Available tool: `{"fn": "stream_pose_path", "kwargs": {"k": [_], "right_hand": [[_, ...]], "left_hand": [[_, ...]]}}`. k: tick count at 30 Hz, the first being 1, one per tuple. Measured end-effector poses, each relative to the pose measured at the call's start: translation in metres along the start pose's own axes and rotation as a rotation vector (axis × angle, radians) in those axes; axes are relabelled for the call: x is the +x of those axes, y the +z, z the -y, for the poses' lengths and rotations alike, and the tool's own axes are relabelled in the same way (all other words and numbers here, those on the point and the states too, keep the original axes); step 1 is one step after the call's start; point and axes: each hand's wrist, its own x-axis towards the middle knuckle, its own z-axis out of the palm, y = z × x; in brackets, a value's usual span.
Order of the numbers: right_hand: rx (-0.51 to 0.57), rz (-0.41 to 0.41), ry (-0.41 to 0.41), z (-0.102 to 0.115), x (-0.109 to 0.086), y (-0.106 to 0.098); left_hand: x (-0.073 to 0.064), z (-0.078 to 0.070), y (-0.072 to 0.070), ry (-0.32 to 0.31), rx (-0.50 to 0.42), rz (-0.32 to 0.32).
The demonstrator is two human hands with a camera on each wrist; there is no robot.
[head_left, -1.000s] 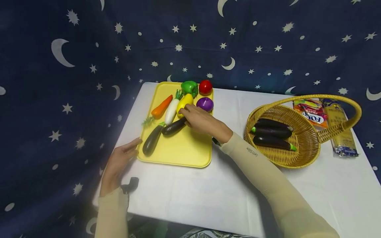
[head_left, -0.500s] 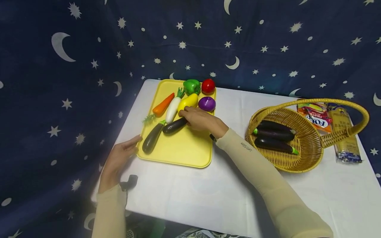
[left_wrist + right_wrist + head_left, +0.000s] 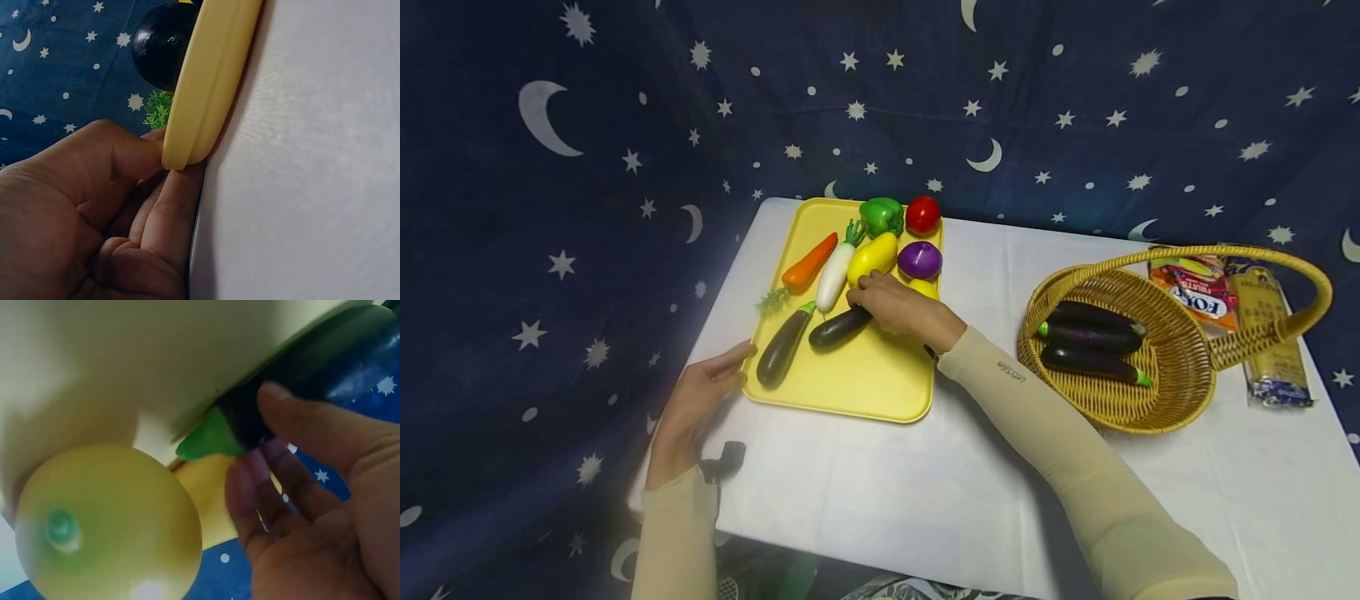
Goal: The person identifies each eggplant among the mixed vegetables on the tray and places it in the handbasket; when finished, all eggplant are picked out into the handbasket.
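Note:
My right hand grips a dark eggplant near its green stem end, just above or on the yellow tray; the right wrist view shows the thumb on the eggplant and the fingers beneath. A round yellow fruit with a green tip is beside that hand, partly hidden by it in the head view. My left hand pinches the tray's left rim, thumb at the edge and fingers under it. Another eggplant lies on the tray near that rim.
Also on the tray are a carrot, white radish, yellow mango-like fruit, green pepper, red tomato-like piece and purple round vegetable. A wicker basket holds several eggplants; two packages lie behind it.
The held eggplant has shifted slightly toward the tray's front, away from the radish. The right hand moved with it, uncovering part of the round yellow fruit. The left hand stays at the rim.

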Motion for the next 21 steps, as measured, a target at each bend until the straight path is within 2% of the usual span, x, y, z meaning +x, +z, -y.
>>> {"fn": "stream_pose_path", "kwargs": {"k": [4, 14, 21], "right_hand": [[-0.019, -0.017, 0.0, 0.001, -0.01, -0.002], [0.13, -0.089, -0.057, 0.003, -0.048, -0.018], [0.191, -0.164, -0.07, 0.005, -0.083, -0.024]], "left_hand": [[0.002, -0.001, 0.002, 0.002, 0.012, 0.003], [0.003, -0.001, 0.003, -0.009, -0.003, 0.002], [0.001, -0.002, 0.002, -0.054, 0.017, 0.0]]}}
